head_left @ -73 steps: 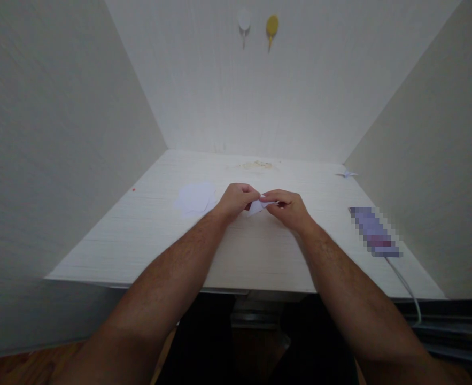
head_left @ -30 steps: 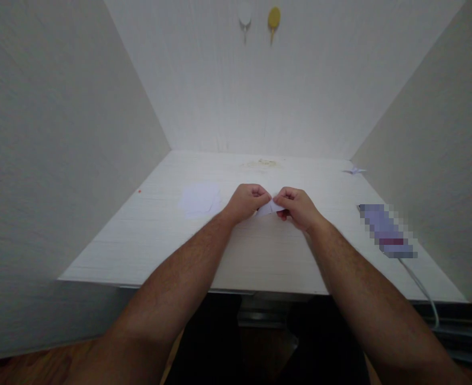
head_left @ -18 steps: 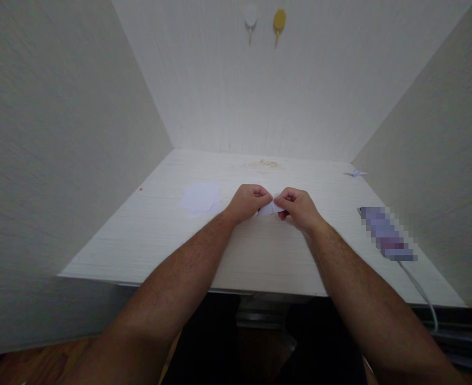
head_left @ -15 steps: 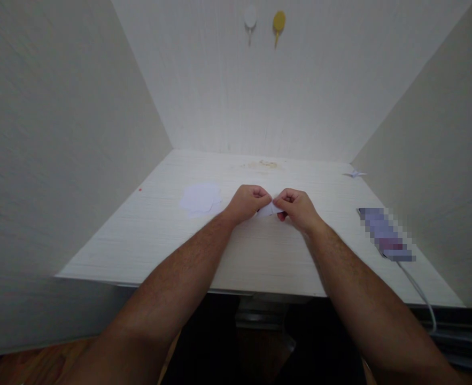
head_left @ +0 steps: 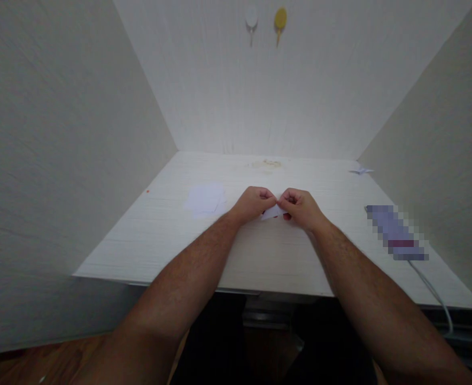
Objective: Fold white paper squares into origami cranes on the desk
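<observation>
A small folded piece of white paper (head_left: 272, 213) is held just above the white desk (head_left: 260, 251), near its middle. My left hand (head_left: 254, 202) pinches its left side with curled fingers. My right hand (head_left: 300, 207) pinches its right side, thumb and fingers pressed together. The two hands almost touch, and most of the paper is hidden between them.
A small stack of white paper sheets (head_left: 206, 198) lies left of my hands. A folded paper figure (head_left: 361, 170) sits at the far right corner. A blurred flat device (head_left: 396, 233) with a cable (head_left: 434, 291) lies at the right. Two wall hooks (head_left: 265, 20) hang above; walls enclose three sides.
My hands have drawn closer together on the folded paper, covering more of it. The view has shifted slightly to the left, so everything sits a little further right.
</observation>
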Demonstrator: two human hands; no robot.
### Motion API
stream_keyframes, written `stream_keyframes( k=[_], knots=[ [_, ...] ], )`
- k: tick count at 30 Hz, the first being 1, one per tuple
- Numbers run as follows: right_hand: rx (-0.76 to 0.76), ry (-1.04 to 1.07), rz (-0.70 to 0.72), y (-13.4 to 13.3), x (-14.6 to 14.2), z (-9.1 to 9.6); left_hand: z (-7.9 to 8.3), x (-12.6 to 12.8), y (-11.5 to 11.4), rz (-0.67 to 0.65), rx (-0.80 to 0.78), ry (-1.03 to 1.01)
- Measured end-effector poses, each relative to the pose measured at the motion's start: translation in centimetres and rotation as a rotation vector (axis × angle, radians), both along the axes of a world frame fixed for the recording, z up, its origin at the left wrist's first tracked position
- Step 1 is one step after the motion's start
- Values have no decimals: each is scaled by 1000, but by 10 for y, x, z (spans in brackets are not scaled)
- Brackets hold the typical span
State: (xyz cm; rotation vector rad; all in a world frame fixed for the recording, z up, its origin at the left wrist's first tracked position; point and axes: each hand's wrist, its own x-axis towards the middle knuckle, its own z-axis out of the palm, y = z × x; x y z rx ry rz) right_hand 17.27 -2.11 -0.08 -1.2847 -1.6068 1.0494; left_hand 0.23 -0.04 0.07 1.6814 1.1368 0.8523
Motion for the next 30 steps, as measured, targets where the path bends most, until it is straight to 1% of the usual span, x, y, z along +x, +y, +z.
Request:
stream_keyframes(
  k=[3,5,9,12,17,21,25,30],
  knots=[
    [0,-16,-18,0,0,1,2,3,-5,-66,-130,-42],
    [7,-24,-18,0,0,1,2,4,-7,-78,-169,-53],
    [35,-58,-11,-1,0,2,2,4,-8,-81,-181,-64],
    [29,-53,-27,-1,-1,1,1,4,-6,-79,-185,-61],
    [14,-6,-17,1,-1,0,2,4,-6,-40,-133,-48],
    [15,-61,-7,3,1,-1,4,4,-6,-9,-113,-48],
    [42,-115,-17,4,3,-1,2,1,-3,0,-115,-86],
    [7,-69,37,4,6,2,-1,-2,2,-4,-124,-110]
  ],
)
